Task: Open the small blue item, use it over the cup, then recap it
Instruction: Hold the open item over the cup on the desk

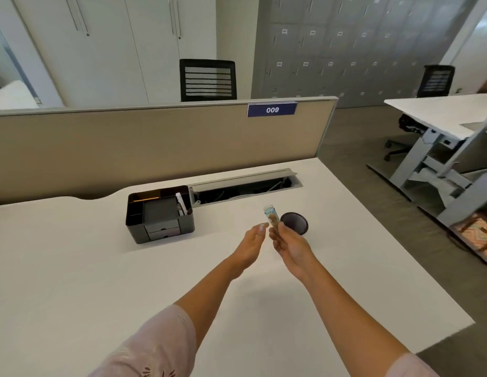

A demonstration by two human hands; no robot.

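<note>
A small blue, partly clear tube-like item (271, 212) is held upright and slightly tilted in the fingertips of my right hand (287, 241), above the white desk. Its top end looks clear; I cannot tell whether a cap is on it. Just behind and to the right of it stands a dark cup (296, 223), partly hidden by my right hand. My left hand (253, 242) hovers close to the left of the item, fingers apart, palm turned toward it, holding nothing.
A black desk organiser (160, 213) with pens stands to the left on the white desk (73, 254). Behind lies an open cable tray (245, 186) and a beige partition (155, 142). The desk's right edge drops to the floor.
</note>
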